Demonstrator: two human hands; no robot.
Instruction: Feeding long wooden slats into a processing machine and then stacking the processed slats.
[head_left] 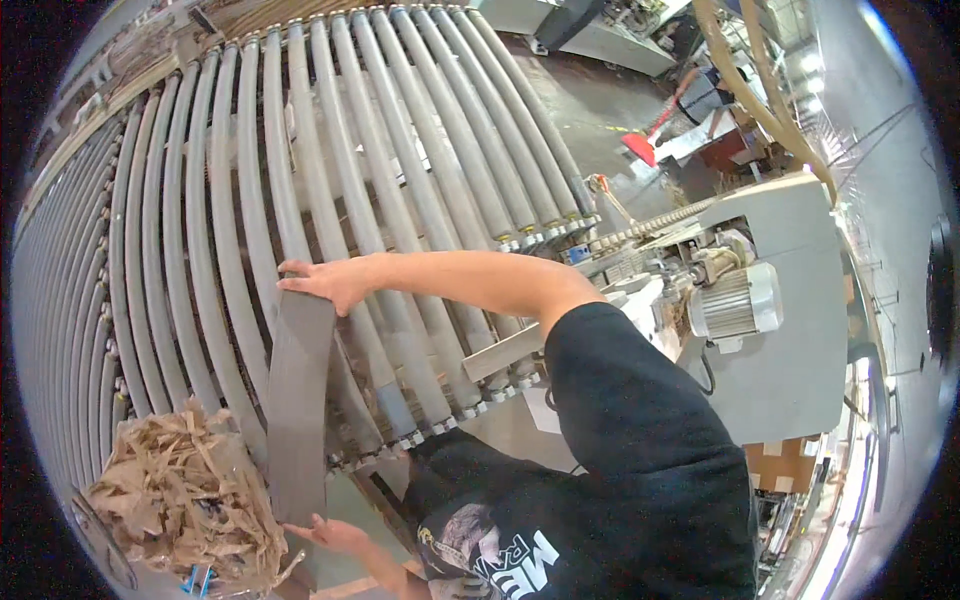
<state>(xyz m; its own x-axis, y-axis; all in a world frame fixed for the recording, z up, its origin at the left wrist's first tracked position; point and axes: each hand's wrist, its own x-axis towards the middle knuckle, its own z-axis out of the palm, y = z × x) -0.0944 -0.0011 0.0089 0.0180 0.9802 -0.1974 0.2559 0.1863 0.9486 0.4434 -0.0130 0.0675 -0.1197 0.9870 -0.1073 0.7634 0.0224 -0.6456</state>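
Note:
A long, flat grey-brown board (300, 400) lies across the near ends of the conveyor rollers, one end toward the top and the other toward the bottom of the picture. My right hand (345, 283) grips its upper end, with the fingers over the edge and the thumb at the side. At the lower end, my left hand (335, 535) holds the board's corner between thumb and fingers. Part of that hand's grip is hidden under the board. Crumpled brown paper (185, 500) fills a bin-like heap just left of the board's lower half.
Rows of grey metal rollers (370, 120) spread away from me to the left and top. A motor (735, 305) sits on a grey machine panel at right. Beyond it, another person (705, 95) holds a red broom (640, 148). A cardboard box (785, 465) stands lower right.

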